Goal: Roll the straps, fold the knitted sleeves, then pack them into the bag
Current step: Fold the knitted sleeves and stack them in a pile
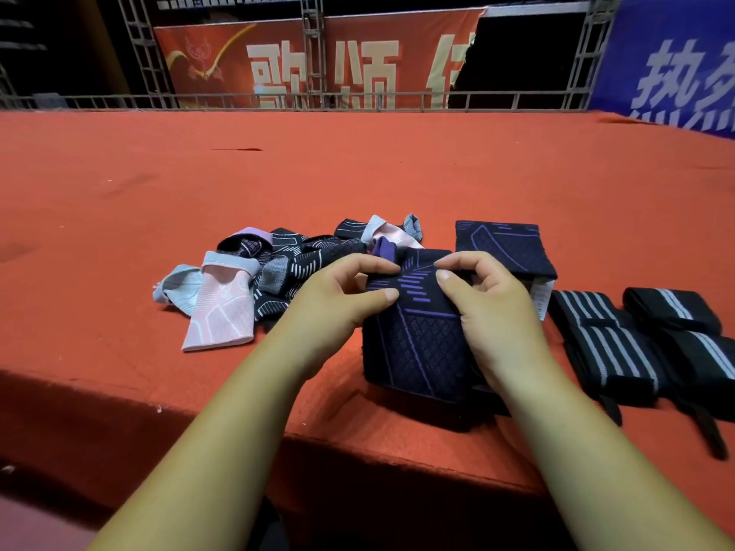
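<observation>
A red cloth-covered table (pixel 358 173) fills most of the view, with a red banner (pixel 278 65) and a blue banner (pixel 676 65) hanging on metal framing behind it. Left of centre lies a loose pile of knitted sleeves (pixel 286 264), black, grey and pink, tangled at mixed angles. A pink sleeve (pixel 222 316) at its near side lies flat, its long axis running from the person outward and leaning slightly right. At the near edge lies the dark purple-patterned sleeve (pixel 421 347), lengthwise away from the person, its purple cuff pointing toward the pile. On the right, two black striped straps (pixel 608 347) lie side by side, stripes running near to far, thin tails trailing toward the table edge. Behind the held sleeve sits a folded dark sleeve (pixel 505 244). The left hand (pixel 338 300) and right hand (pixel 489 308) each pinch the dark sleeve's far portion between thumb and fingers.
</observation>
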